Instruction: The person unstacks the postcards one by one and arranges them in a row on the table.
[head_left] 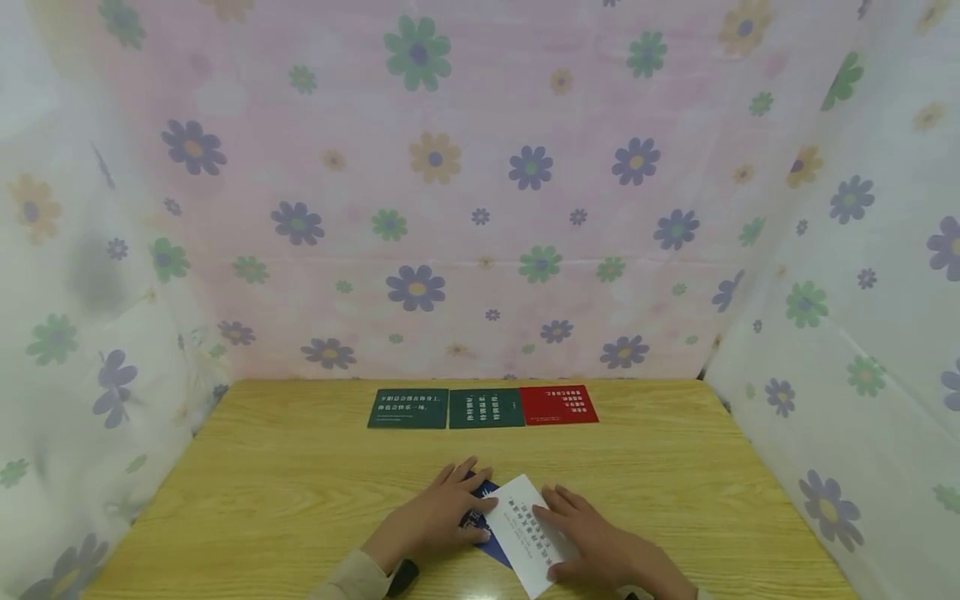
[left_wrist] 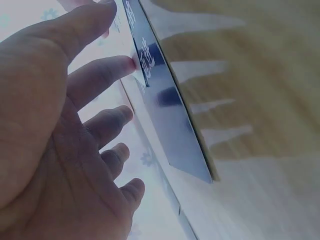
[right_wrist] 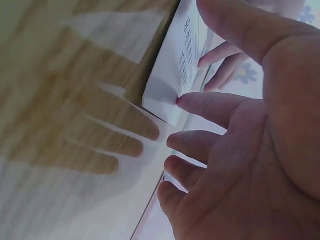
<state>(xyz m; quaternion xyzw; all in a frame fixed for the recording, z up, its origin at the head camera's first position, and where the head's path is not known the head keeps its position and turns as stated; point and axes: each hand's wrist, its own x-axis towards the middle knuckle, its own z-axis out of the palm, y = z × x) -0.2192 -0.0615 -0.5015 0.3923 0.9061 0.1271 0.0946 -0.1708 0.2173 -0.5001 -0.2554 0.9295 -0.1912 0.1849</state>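
A white card [head_left: 525, 533] with dark printed writing lies slantwise near the table's front edge, overlapping a dark blue card [head_left: 491, 546] beneath it. My left hand [head_left: 442, 512] rests over the blue card, hiding much of it; its thumb reaches the white card's left edge. In the left wrist view, the index fingertip touches the blue card [left_wrist: 167, 120] and the other fingers stretch out loosely. My right hand [head_left: 600, 542] touches the white card's right side with index finger and thumb. The right wrist view shows its index fingertip against the white card [right_wrist: 167, 90], other fingers extended.
Along the table's far side lie two dark green cards, the left one [head_left: 408, 419] and the middle one [head_left: 487, 419], then a red card [head_left: 558, 417], in a row. Flower-patterned sheeting [head_left: 480, 183] walls the wooden table [head_left: 262, 492] at back and sides.
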